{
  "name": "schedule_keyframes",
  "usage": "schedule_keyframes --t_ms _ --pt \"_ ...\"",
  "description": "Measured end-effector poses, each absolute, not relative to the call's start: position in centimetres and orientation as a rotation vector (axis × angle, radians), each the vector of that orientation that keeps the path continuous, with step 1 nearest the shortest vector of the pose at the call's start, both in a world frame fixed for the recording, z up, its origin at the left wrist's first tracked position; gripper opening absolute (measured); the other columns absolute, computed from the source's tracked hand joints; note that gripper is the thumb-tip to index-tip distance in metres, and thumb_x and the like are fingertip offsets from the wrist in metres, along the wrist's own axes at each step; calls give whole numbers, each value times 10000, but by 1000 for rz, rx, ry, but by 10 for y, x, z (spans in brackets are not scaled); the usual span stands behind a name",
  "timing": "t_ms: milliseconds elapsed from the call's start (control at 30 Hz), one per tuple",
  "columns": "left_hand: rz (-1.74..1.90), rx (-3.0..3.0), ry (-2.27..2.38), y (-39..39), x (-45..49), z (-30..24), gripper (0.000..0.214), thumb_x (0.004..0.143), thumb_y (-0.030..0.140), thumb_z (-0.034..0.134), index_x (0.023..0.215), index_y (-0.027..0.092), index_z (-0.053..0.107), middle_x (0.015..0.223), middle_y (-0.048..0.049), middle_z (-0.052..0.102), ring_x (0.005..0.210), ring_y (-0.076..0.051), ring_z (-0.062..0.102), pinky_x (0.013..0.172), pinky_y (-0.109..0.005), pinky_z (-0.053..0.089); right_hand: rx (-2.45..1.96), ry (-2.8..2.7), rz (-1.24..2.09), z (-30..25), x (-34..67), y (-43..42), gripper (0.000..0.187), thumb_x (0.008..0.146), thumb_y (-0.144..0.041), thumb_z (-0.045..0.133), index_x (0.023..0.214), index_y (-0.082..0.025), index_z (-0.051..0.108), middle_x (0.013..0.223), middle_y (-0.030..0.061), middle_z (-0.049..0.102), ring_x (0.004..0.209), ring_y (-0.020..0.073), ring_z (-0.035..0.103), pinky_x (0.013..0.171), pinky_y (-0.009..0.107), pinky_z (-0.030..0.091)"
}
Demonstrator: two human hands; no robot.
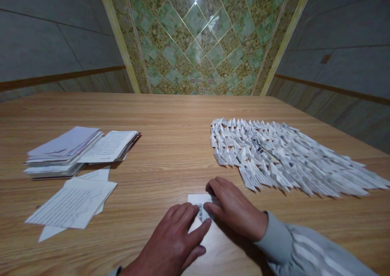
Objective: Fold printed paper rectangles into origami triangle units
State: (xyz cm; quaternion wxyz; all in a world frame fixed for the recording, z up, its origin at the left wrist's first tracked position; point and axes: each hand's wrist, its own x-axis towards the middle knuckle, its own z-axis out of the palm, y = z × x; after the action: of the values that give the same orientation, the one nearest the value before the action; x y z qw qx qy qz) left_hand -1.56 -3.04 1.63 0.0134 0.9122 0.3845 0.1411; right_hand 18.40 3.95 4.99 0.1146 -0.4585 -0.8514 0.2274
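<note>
A small piece of white printed paper (195,198) lies on the wooden table in front of me, partly folded, with dark printed characters showing between my hands. My left hand (179,237) holds its near left side, fingertips on the paper and thumb toward the right. On the far right side, my right hand (234,211) has its fingers bent over the edge and its thumb pressed on the paper. My fingers cover much of the piece, so its exact folds are hidden.
Many small folded paper pieces (268,154) stand in tight rows at the right on the wooden table (170,121). A stack of paper (67,142) sits at the left, beside a printed pile (111,146). Loose printed sheets (73,203) lie nearer. A tiled wall (198,44) rises behind.
</note>
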Motion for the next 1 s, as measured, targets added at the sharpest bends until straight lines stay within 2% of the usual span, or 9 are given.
schedule_keyframes --t_ms 133,233,333,433,567,667,800,900,1000 --pt "440 2822 1188 -32 -17 15 555 813 206 769 1316 256 540 1223 -145 610 1044 -330 586 845 -509 533 -1376 -2465 752 46 185 42 128 817 -208 707 911 -149 641 910 53 638 847 206 555 756 313 370" --pt "469 2826 1173 -32 -18 14 533 820 210 764 1305 251 548 1244 -144 597 1069 -327 573 868 -500 527 -1322 -2436 830 44 188 46 38 825 -174 678 856 -152 680 874 47 657 835 194 567 744 296 361" --pt "506 2841 1170 -31 -18 13 526 811 203 772 1290 248 561 1246 -146 593 1073 -327 568 871 -497 526 -1279 -2420 888 46 192 48 106 827 -101 627 880 -150 705 868 44 689 830 179 592 739 271 374" --pt "530 2834 1174 -31 -19 14 528 815 209 767 1299 253 560 1277 -150 576 1093 -334 557 876 -504 525 -1248 -2434 970 48 195 49 159 767 -70 653 880 -160 719 809 12 702 752 157 605 662 236 374" --pt "564 2765 1088 -31 -20 18 439 900 195 655 1321 270 553 1263 -118 577 1054 -289 568 861 -458 537 -1213 -2401 1033 50 197 51 186 734 -31 653 847 -167 712 766 -6 693 708 149 599 632 228 371" --pt "840 2685 1116 -29 -24 24 479 960 153 543 1419 265 466 1345 -120 508 1169 -271 517 941 -420 513 -1079 -2362 768 52 197 52 142 806 -40 616 839 -165 674 807 19 679 782 169 588 698 257 391" --pt "1160 2550 1407 -24 -32 27 573 959 112 532 1483 268 361 1400 -126 431 1250 -261 461 984 -381 484 -812 -2318 228 53 196 49 151 967 -144 520 881 -166 642 844 60 660 817 199 533 752 323 373" --pt "1138 2547 1450 -20 -36 24 568 958 139 544 1481 250 352 1395 -130 452 1257 -267 463 1004 -395 469 -704 -2379 5 49 191 45 237 1023 -204 466 873 -172 646 827 59 665 787 197 507 760 345 359" --pt "934 2590 1374 -18 -38 18 524 939 208 605 1429 239 424 1384 -124 504 1248 -283 484 1015 -424 459 -654 -2483 -56 40 186 41 295 1037 -195 420 841 -172 639 799 49 664 763 192 497 746 351 352"
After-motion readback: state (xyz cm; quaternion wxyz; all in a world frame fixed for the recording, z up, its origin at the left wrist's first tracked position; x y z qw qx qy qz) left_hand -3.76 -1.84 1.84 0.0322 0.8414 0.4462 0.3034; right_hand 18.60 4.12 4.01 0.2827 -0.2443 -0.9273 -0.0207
